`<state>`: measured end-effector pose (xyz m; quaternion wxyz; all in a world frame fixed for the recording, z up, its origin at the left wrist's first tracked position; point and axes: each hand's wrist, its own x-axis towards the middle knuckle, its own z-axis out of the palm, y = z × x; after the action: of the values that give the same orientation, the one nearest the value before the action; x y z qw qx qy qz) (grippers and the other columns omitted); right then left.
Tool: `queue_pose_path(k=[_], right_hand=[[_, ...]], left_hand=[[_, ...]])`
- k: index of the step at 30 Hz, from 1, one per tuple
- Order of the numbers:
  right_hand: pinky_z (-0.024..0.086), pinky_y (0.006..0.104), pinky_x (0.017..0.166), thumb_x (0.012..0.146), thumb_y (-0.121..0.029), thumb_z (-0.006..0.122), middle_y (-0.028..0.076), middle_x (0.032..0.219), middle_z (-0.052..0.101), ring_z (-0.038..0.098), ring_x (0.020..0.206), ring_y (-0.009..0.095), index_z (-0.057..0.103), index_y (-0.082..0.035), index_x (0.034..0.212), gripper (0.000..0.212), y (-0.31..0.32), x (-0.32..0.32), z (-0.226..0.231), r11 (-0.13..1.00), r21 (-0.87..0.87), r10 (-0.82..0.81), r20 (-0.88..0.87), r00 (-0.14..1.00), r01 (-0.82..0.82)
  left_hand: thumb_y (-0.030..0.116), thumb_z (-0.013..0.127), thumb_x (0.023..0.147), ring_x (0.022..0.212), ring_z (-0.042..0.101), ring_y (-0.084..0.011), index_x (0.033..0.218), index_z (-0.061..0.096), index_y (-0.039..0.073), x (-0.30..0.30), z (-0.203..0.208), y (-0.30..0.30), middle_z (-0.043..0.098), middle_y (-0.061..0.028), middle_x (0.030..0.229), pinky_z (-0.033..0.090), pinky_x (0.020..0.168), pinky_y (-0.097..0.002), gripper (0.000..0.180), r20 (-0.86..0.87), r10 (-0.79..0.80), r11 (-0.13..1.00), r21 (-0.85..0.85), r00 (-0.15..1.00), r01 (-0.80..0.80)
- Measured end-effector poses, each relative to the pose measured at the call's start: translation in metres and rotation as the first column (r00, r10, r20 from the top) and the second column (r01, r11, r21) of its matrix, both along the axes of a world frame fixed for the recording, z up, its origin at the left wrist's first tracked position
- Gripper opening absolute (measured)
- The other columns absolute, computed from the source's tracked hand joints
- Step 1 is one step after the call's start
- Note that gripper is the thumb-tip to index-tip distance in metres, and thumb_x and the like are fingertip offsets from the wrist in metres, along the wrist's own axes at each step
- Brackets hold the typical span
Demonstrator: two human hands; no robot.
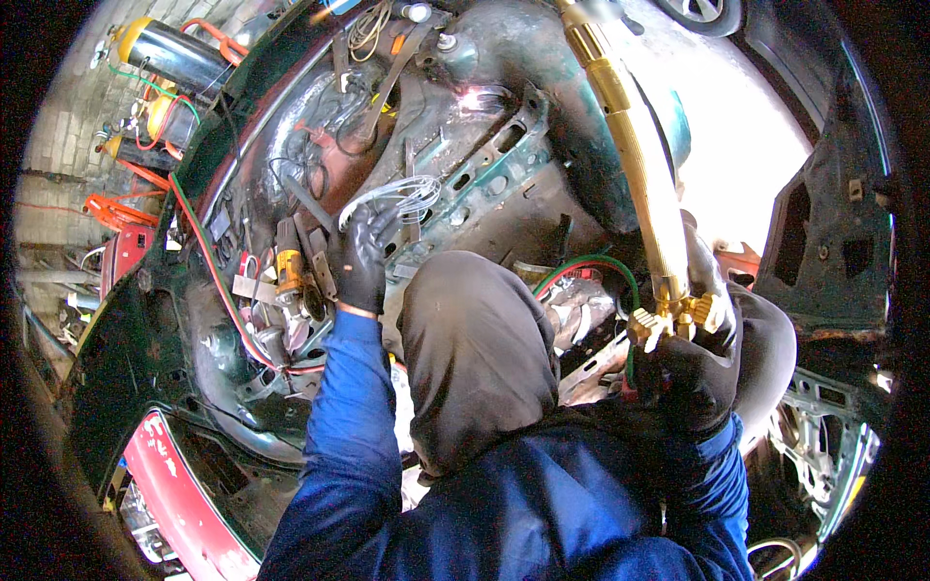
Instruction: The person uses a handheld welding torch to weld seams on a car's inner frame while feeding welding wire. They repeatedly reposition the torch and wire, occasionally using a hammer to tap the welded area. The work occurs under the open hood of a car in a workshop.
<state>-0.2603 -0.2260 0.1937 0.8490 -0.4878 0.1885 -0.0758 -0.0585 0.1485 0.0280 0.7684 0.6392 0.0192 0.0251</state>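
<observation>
The fingers (360, 227) of the left gloved hand (361, 263) are bent closed on a coil of silvery wire (417, 196). The right gloved hand (693, 373) is curled around the valve end of a brass torch (635, 145). Beside the left forearm lies a yellow power tool (289, 269); farther left are gas cylinders (184, 56).

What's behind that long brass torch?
Behind the brass torch, a rounded greenish metal panel shows on both sides, with a glaring white patch to the right. What the torch directly covers can't be seen.
</observation>
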Motion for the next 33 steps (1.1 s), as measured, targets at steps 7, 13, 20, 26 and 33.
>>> queue_pose_path(k=[7, 13, 20, 26, 33], right_hand=[[0.054, 0.0336, 0.101, 0.077, -0.021, 0.09, 0.016, 0.143, 0.064, 0.065, 0.124, 0.021, 0.045, 0.007, 0.156, 0.095, -0.004, -0.001, -0.015, 0.998, -0.038, 0.053, 0.111, 0.992, -0.049], [0.052, 0.0427, 0.108, 0.085, -0.011, 0.085, 0.021, 0.147, 0.062, 0.063, 0.13, 0.03, 0.045, 0.006, 0.156, 0.083, -0.005, -0.006, -0.015, 0.993, 0.042, 0.106, 0.11, 0.988, -0.112], [0.056, 0.0411, 0.104, 0.088, -0.006, 0.085, 0.018, 0.148, 0.061, 0.066, 0.125, 0.025, 0.043, 0.002, 0.159, 0.082, -0.011, -0.009, -0.008, 0.972, 0.106, 0.198, 0.102, 0.975, -0.208], [0.051, 0.0428, 0.112, 0.087, -0.007, 0.085, 0.021, 0.15, 0.06, 0.063, 0.131, 0.028, 0.045, 0.004, 0.157, 0.081, -0.011, -0.009, -0.01, 0.979, 0.123, 0.145, 0.12, 0.982, -0.16], [0.049, 0.0393, 0.111, 0.082, -0.007, 0.087, 0.016, 0.148, 0.062, 0.061, 0.133, 0.025, 0.046, 0.004, 0.156, 0.086, -0.013, -0.012, -0.015, 0.992, 0.014, 0.124, 0.057, 0.991, -0.125]], left_hand=[[0.028, 0.058, 0.111, 0.092, 0.071, -0.0182, 0.125, 0.063, 0.0, -0.036, 0.021, 0.0, 0.073, -0.012, 0.109, 0.056, 0.084, -0.0353, 0.032, 0.135, 0.038, 0.737, 0.665, 0.99, -0.119], [0.03, 0.065, 0.106, 0.077, 0.066, -0.0134, 0.126, 0.066, 0.001, -0.05, 0.023, -0.011, 0.07, -0.0053, 0.097, 0.053, 0.065, -0.0301, 0.035, 0.043, 0.004, 0.832, 0.554, 0.999, -0.027], [0.034, 0.054, 0.113, 0.068, 0.06, -0.0101, 0.13, 0.069, 0.003, -0.062, 0.037, -0.006, 0.066, -0.0024, 0.08, 0.05, 0.065, -0.0284, 0.039, -0.148, 0.054, 0.83, 0.557, 0.988, 0.037], [0.033, 0.053, 0.113, 0.089, 0.065, -0.0166, 0.132, 0.067, 0.0, -0.055, 0.024, 0.001, 0.073, -0.0087, 0.1, 0.053, 0.083, -0.0339, 0.041, 0.161, -0.032, 0.684, 0.723, 0.986, -0.095], [0.011, 0.066, 0.101, 0.105, 0.069, -0.0154, 0.129, 0.067, -0.001, -0.032, 0.048, -0.012, 0.075, -0.0094, 0.115, 0.054, 0.097, -0.0323, 0.03, 0.022, -0.154, 0.772, 0.626, 0.988, 0.106]])
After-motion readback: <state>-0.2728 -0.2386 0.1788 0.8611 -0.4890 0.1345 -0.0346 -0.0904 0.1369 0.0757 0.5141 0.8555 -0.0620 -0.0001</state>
